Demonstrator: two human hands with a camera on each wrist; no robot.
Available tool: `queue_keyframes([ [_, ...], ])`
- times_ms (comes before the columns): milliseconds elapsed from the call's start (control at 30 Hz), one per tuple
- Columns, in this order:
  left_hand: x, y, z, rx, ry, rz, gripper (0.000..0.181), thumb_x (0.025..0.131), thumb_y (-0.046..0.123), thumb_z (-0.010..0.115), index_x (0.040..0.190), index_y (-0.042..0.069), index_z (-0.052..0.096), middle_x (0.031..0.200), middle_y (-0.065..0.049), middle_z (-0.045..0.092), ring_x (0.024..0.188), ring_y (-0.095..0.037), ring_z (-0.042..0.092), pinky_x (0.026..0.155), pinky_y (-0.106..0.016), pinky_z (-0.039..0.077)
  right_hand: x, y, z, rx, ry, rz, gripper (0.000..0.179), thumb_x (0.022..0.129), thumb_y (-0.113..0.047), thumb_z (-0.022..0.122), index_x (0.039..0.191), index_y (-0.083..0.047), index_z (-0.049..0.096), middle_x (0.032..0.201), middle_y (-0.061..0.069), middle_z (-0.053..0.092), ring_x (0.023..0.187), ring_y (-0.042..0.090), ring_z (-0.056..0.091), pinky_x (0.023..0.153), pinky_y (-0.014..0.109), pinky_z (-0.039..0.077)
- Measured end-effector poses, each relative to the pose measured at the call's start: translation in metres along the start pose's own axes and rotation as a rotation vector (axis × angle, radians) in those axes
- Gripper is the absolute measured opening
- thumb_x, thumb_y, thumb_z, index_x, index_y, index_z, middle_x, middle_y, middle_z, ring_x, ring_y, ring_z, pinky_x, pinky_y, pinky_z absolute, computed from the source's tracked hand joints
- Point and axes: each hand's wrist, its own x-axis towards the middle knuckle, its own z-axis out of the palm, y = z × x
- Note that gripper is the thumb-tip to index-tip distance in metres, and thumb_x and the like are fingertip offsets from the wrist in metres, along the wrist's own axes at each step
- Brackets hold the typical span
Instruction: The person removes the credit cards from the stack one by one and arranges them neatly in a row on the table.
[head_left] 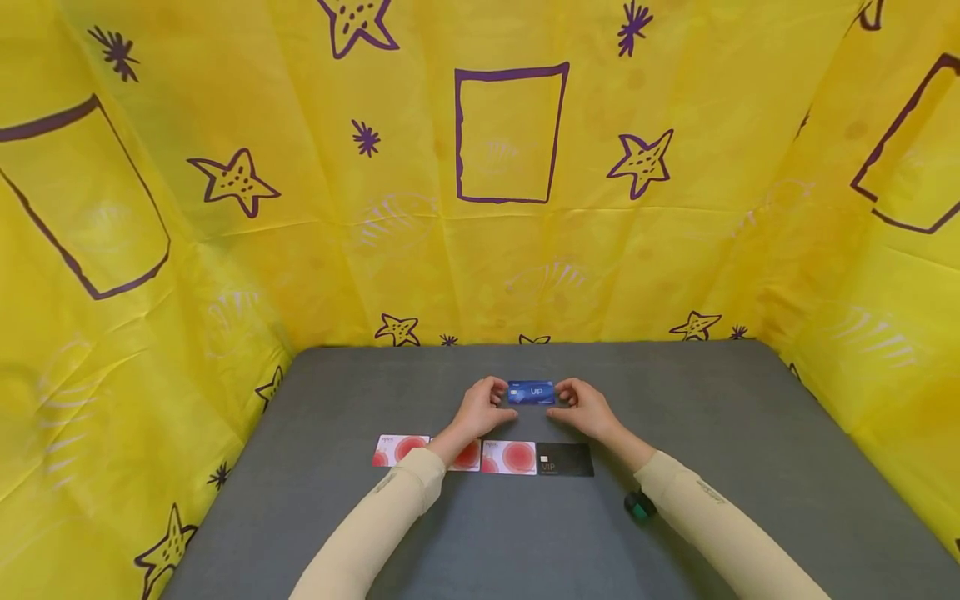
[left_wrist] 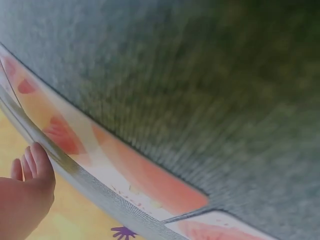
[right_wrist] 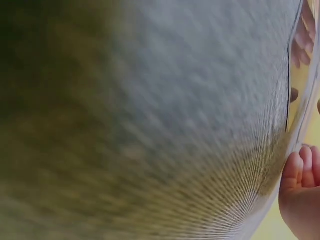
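The place is a small screened-off tabletop area, fitted like a booth. Yellow cloth [head_left: 420,250] forms the back and both sides; creases and soft folds identify it as fabric rather than solid wall. Purple starfish [head_left: 641,164] and rough four-sided outlines [head_left: 457,133] are printed on it. A plain dark grey table [head_left: 300,508] fills the floor of the enclosure. The type of building beyond the cloth cannot be determined.

VIP — on blue card [head_left: 531,392], black card [head_left: 576,458]
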Motion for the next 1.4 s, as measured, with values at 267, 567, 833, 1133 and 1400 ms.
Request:
queue_keyframes([
  [267, 0.013, -0.003, -0.001, 0.021, 0.005, -0.051, 0.047, 0.076, 0.01, 0.083, 0.115, -0.003, 0.059, 0.104, -0.016, 0.06, 0.093, -0.027, 0.057, 0.085, -0.038, 0.048, 0.014, 0.001, -0.001, -0.045, -0.014, -0.017, 0.047, 0.075, -0.018, 0.084, 0.111, 0.004, 0.063, 0.097, 0.013, 0.062, 0.084, 0.024, 0.053, 0.076, 0.036, 0.043],
  [567, 0.024, -0.005, 0.001, 0.082, -0.031, -0.063, 0.047, 0.077, 0.013, 0.082, 0.115, -0.003, 0.061, 0.104, -0.015, 0.06, 0.094, -0.027, 0.055, 0.086, -0.038, 0.047, 0.023, 0.002, -0.002, -0.138, -0.049, -0.027, 0.053, 0.076, -0.023, 0.082, 0.116, 0.005, 0.062, 0.1, 0.015, 0.062, 0.097, 0.033, 0.053, 0.089, 0.047, 0.041],
  [833, 0.028, -0.005, 0.003, 0.127, -0.06, -0.062, 0.048, 0.077, 0.017, 0.083, 0.116, -0.002, 0.062, 0.103, -0.013, 0.056, 0.094, -0.025, 0.053, 0.087, -0.037, 0.046, 0.028, 0.006, -0.001, -0.156, -0.079, -0.016, 0.056, 0.077, -0.026, 0.082, 0.119, 0.005, 0.061, 0.102, 0.015, 0.061, 0.104, 0.036, 0.05, 0.093, 0.05, 0.038],
  [1133, 0.028, -0.007, 0.004, 0.117, -0.08, -0.086, 0.048, 0.079, 0.018, 0.081, 0.119, 0.0, 0.063, 0.106, -0.013, 0.055, 0.097, -0.025, 0.052, 0.09, -0.039, 0.044, 0.027, 0.006, 0.0, -0.151, -0.096, -0.006, 0.052, 0.078, -0.025, 0.081, 0.118, 0.003, 0.063, 0.102, 0.014, 0.06, 0.105, 0.037, 0.048, 0.093, 0.051, 0.037],
  [1400, 0.03, -0.008, 0.006, 0.1, -0.075, -0.109, 0.046, 0.08, 0.018, 0.081, 0.119, 0.002, 0.063, 0.109, -0.012, 0.054, 0.098, -0.025, 0.051, 0.091, -0.039, 0.044, 0.028, 0.005, 0.001, -0.13, -0.086, 0.039, 0.051, 0.079, -0.025, 0.082, 0.118, 0.001, 0.062, 0.104, 0.014, 0.059, 0.104, 0.035, 0.048, 0.092, 0.049, 0.039],
])
